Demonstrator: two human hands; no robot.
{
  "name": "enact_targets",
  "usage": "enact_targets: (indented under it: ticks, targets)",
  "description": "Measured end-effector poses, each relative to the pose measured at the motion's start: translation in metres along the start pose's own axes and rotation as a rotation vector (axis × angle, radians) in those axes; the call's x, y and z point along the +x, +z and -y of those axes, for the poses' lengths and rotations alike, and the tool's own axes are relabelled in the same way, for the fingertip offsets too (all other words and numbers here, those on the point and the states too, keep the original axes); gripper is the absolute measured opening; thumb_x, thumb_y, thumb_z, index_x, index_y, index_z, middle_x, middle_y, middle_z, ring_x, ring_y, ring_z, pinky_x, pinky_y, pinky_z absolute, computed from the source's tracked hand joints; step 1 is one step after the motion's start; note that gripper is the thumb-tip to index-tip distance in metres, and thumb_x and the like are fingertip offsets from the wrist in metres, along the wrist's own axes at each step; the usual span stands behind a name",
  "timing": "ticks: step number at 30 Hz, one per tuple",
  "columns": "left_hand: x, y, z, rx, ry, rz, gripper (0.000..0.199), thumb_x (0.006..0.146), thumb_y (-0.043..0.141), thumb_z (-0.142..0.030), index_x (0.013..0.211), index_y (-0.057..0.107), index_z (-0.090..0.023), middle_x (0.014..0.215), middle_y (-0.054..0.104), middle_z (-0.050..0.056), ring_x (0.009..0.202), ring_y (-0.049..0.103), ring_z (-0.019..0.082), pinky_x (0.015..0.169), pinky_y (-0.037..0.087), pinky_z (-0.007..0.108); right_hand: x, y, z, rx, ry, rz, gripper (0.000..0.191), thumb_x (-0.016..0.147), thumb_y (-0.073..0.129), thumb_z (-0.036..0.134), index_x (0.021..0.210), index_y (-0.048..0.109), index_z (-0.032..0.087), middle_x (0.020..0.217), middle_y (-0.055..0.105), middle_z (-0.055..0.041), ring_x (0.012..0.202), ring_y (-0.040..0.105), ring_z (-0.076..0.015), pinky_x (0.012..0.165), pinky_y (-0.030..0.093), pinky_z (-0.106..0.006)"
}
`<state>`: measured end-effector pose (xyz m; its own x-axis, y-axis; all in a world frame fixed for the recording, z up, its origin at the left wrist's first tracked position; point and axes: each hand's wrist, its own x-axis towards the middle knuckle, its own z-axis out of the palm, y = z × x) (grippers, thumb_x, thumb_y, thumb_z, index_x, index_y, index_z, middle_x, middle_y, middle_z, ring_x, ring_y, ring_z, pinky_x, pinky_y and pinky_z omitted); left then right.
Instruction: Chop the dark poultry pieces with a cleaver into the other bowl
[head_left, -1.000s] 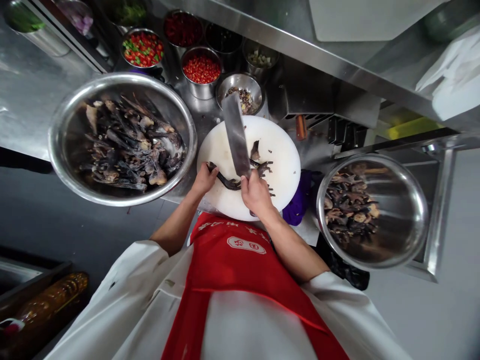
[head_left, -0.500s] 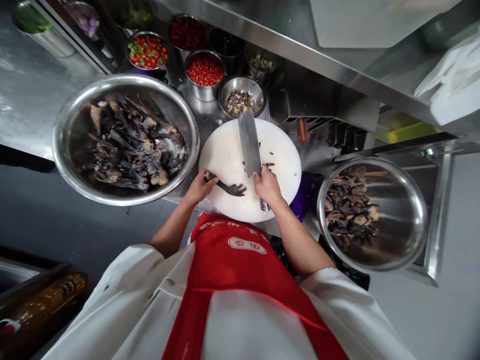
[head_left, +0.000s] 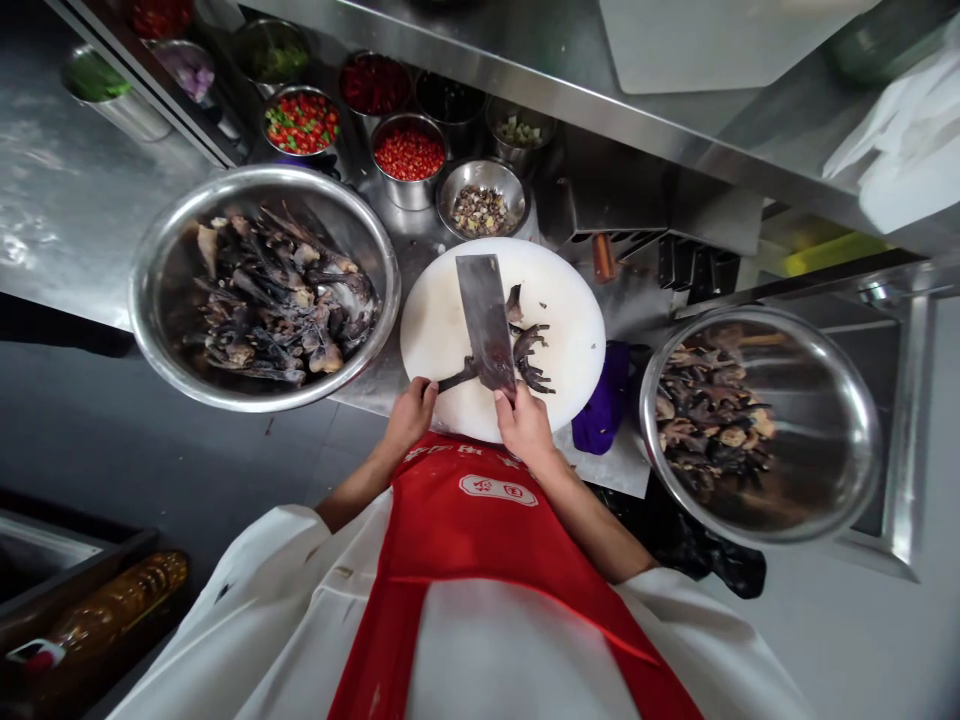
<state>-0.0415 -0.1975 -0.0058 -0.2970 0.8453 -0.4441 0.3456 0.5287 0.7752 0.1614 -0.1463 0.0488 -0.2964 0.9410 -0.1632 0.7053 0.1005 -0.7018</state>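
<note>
My left hand (head_left: 409, 416) pinches the leg end of a dark chicken foot (head_left: 455, 377), which lies across the lower left of the round white chopping board (head_left: 433, 295). Gripped in my right hand (head_left: 525, 428) is a broad cleaver (head_left: 482, 308), its blade pointing away from me. The blade crosses the far end of the foot and hides part of it. Right of the blade lie cut dark toe pieces (head_left: 529, 345) and a small chunk (head_left: 514, 303). Whether the edge touches the board I cannot tell.
A large steel bowl (head_left: 142, 300) of dark chicken feet stands left; another bowl (head_left: 862, 440) with cut pieces stands right. Behind are tins of chopped chillies (head_left: 409, 155) and a small bowl (head_left: 482, 208) of chopped bits. A knife rack (head_left: 660, 225) and purple cloth (head_left: 604, 405) flank the board.
The cleaver has come down and left over the chicken foot, its handle now nearer me. The foot has shifted slightly, and cut pieces now show right of the blade.
</note>
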Motion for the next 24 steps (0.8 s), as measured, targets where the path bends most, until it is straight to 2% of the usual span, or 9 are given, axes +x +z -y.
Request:
enact_targets:
  ticks: [3,5,7,10,13,15,20,24]
  targets:
    - [-0.006,0.004,-0.001,0.078,0.153,-0.158,0.03,0.094,0.04,-0.04,0.106,0.06,-0.019,0.087,0.063,0.007,0.086,0.061,0.02,0.079,0.046,0.033,-0.004,0.004,0.0,-0.01,0.012,-0.001,0.023,0.091,0.039,0.04,0.091,0.051,0.022,0.082,0.071,-0.0088,0.077,0.067,-0.0251,0.068,0.048,-0.032]
    - [-0.002,0.004,-0.001,0.084,0.277,-0.301,0.032,0.095,0.04,-0.036,0.115,0.059,-0.018,0.103,0.06,0.011,0.098,0.058,0.021,0.087,0.045,0.034,-0.006,0.003,0.0,-0.018,0.038,0.003,0.023,0.092,0.037,0.04,0.091,0.051,0.022,0.079,0.07,-0.008,0.075,0.067,-0.0246,0.067,0.048,-0.032]
    - [0.007,0.006,0.0,0.145,0.374,-0.376,0.034,0.095,0.041,-0.033,0.121,0.058,-0.019,0.116,0.055,0.014,0.109,0.053,0.022,0.094,0.042,0.036,-0.007,0.001,0.001,-0.03,0.078,0.015,0.025,0.093,0.035,0.041,0.093,0.051,0.022,0.075,0.069,-0.007,0.073,0.067,-0.0242,0.067,0.048,-0.032]
    - [0.022,0.01,0.004,0.343,0.436,-0.281,0.036,0.093,0.045,-0.031,0.126,0.058,-0.024,0.126,0.053,0.013,0.115,0.048,0.026,0.097,0.038,0.043,-0.007,-0.001,0.003,-0.058,0.109,0.017,0.027,0.093,0.034,0.042,0.098,0.05,0.021,0.077,0.069,-0.0072,0.075,0.066,-0.0244,0.068,0.048,-0.032]
    - [0.029,0.011,0.009,0.47,0.454,-0.158,0.038,0.092,0.049,-0.032,0.128,0.057,-0.027,0.129,0.055,0.011,0.118,0.046,0.029,0.098,0.036,0.047,-0.001,-0.003,0.008,-0.12,0.066,-0.023,0.028,0.093,0.033,0.041,0.1,0.051,0.021,0.083,0.069,-0.0095,0.08,0.066,-0.0261,0.071,0.047,-0.033]
    - [0.03,0.01,0.013,0.44,0.483,-0.14,0.036,0.092,0.049,-0.033,0.126,0.059,-0.025,0.128,0.057,0.011,0.118,0.047,0.027,0.099,0.037,0.045,0.005,-0.003,0.014,-0.166,0.022,-0.043,0.029,0.094,0.032,0.041,0.1,0.051,0.02,0.087,0.069,-0.0112,0.083,0.065,-0.0268,0.073,0.046,-0.034]
    - [0.033,0.011,0.022,0.254,0.554,-0.258,0.03,0.093,0.048,-0.034,0.111,0.065,-0.017,0.114,0.063,0.012,0.11,0.055,0.02,0.099,0.042,0.037,0.028,0.015,0.034,-0.243,-0.056,-0.028,0.033,0.097,0.026,0.039,0.106,0.05,0.017,0.093,0.069,-0.0143,0.088,0.065,-0.0269,0.077,0.045,-0.033]
    - [0.039,0.02,0.024,0.197,0.631,-0.201,0.027,0.093,0.049,-0.033,0.107,0.066,-0.017,0.115,0.063,0.011,0.11,0.057,0.019,0.1,0.044,0.036,0.049,0.036,0.044,-0.363,-0.007,0.133,0.028,0.098,0.027,0.029,0.109,0.049,0.014,0.095,0.069,-0.0153,0.087,0.066,-0.0265,0.075,0.044,-0.032]
